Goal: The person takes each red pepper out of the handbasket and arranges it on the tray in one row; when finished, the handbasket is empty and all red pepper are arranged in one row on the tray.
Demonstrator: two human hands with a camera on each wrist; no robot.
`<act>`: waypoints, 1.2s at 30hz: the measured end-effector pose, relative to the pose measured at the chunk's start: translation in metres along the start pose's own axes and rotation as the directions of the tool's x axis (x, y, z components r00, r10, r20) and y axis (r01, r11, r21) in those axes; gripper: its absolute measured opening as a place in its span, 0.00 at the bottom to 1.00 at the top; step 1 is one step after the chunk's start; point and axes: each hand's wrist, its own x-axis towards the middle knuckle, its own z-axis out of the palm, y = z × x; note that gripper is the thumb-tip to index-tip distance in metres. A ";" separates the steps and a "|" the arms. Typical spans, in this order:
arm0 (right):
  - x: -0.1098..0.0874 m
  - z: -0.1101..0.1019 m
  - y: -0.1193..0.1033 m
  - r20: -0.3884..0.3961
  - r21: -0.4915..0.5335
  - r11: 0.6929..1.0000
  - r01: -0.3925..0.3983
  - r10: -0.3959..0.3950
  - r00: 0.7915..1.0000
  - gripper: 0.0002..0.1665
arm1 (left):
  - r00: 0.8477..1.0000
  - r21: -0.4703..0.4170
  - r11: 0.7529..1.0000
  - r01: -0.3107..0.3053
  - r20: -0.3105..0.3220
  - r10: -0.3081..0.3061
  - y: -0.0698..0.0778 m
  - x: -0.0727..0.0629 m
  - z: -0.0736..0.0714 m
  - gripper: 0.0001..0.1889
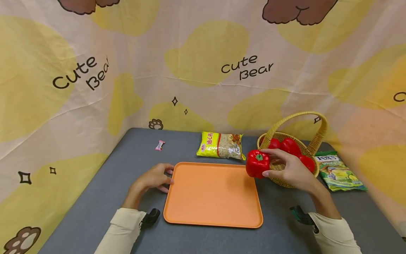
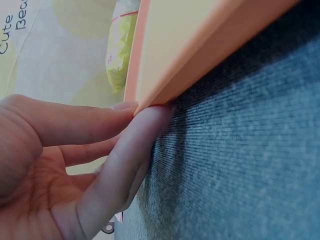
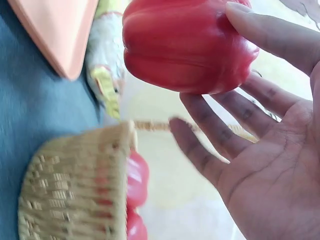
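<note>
Several red peppers (image 1: 290,145) in basket (image 3: 75,185); right grip (image 1: 291,170) holds another pepper (image 1: 256,164).

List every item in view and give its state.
Held red pepper: raised, pinched by the right grip.
Orange tray: face up on the table, left edge pinched by the left grip.
Basket: upright, handle raised.
Other red peppers: lying inside the basket.
Yellow bag: lying down, plump, seal unclear.
FOX'S bag: lying down, seal unclear.
Small candy: wrapped, lying on the table.
</note>
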 end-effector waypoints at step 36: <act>0.088 0.118 -0.038 0.170 0.135 0.988 0.080 -0.103 0.980 0.40 | 0.999 0.008 0.999 0.038 -0.010 -0.038 0.000 0.002 0.001 0.31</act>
